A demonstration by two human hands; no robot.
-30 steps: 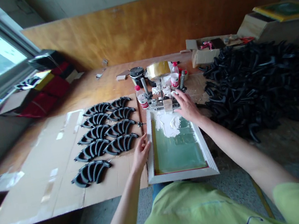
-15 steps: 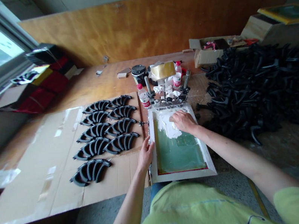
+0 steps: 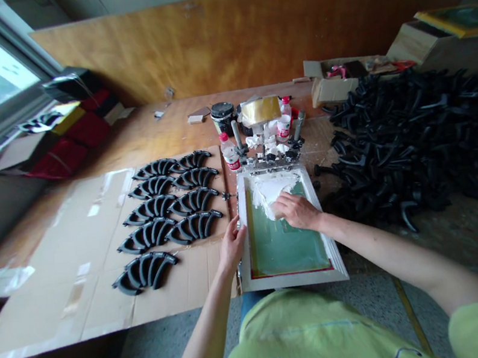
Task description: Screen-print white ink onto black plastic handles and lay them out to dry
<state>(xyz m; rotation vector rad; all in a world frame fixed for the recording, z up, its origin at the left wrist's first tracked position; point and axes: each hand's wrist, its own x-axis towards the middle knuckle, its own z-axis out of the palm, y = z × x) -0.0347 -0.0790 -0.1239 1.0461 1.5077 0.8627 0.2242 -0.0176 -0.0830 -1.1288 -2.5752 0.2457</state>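
Observation:
In front of me lies a silk-screen frame (image 3: 336,260) with a green mesh (image 3: 285,250). Thick white ink (image 3: 270,189) covers the upper part of the mesh. My right hand (image 3: 298,210) is closed on a small scraper (image 3: 277,209), mostly hidden by the fingers, at the lower edge of the ink. My left hand (image 3: 234,242) grips the frame's left side, its fingers partly out of sight. Behind the frame, a metal clamp (image 3: 268,165) holds its far end.
Curved black handles (image 3: 148,236) lie in fanned rows on cardboard (image 3: 93,240) at left. To the right is a big heap of black handles (image 3: 424,136). Bottles with red caps (image 3: 230,155), a black tub (image 3: 223,119) and a cardboard box (image 3: 332,91) stand farther back.
My right hand has moved toward me down the mesh with the scraper, and the white ink behind it looks smoother. My left hand stays at the frame's side.

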